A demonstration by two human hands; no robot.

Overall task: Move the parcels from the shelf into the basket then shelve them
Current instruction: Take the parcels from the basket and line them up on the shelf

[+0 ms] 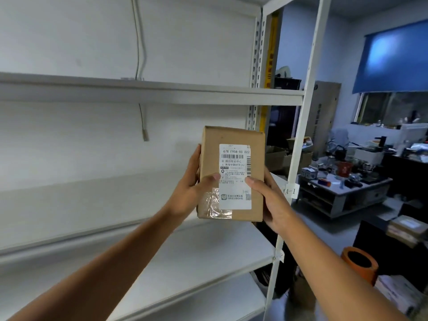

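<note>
I saw a blue roller blind (393, 56) over the window, a cluttered grey low table (342, 193) beneath it, and an orange cylindrical container (360, 265) nearby.

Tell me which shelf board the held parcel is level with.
The middle board, just behind the parcel; the upper board runs above it, the lowest below the forearms.

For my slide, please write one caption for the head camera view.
Both hands, left hand and right hand, hold a labelled brown cardboard parcel before a white metal shelf.

Both arms extended forward; left hand (188, 193) and right hand (271, 200) grip parcel (231, 174) sides, thumbs on front
</note>
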